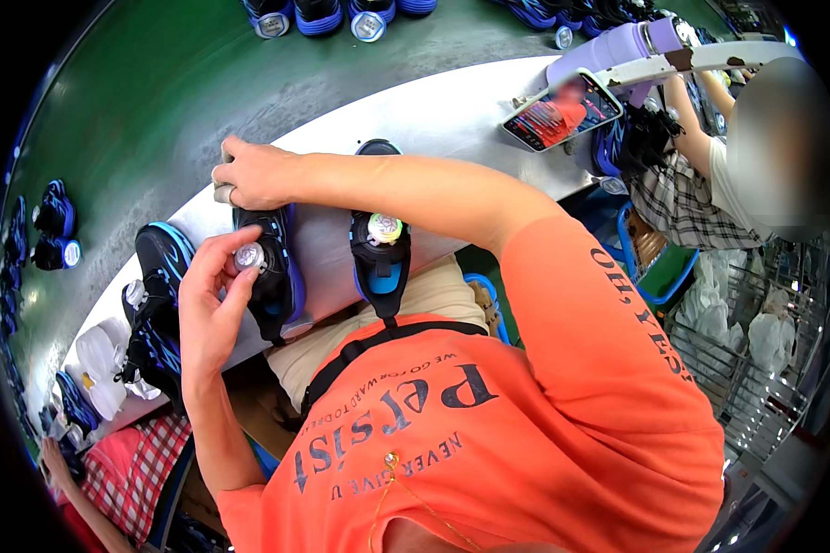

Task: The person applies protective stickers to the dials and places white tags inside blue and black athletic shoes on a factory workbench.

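Observation:
A black shoe with blue and purple trim [281, 286] lies on the metal work surface in front of me, its heel end toward my body. My left hand [214, 300] has thumb and index finger closed on the round silver dial [249, 257] on top of this shoe. At the far end, my right hand [260, 177] curls its fingers over the toe, which it hides. My right forearm crosses above a second such shoe [378, 267]; its own dial [385, 228] carries a yellow-green rim. Left of my left hand stand more black-and-blue shoes [157, 309].
A phone [563, 111] leans against a lilac bottle [609, 51] at the far right. Beyond the metal edge runs a green surface [166, 101] with several shoes. Co-workers sit on both sides; a wire cart [756, 341] stands at right. White wrapping [101, 369] lies at left.

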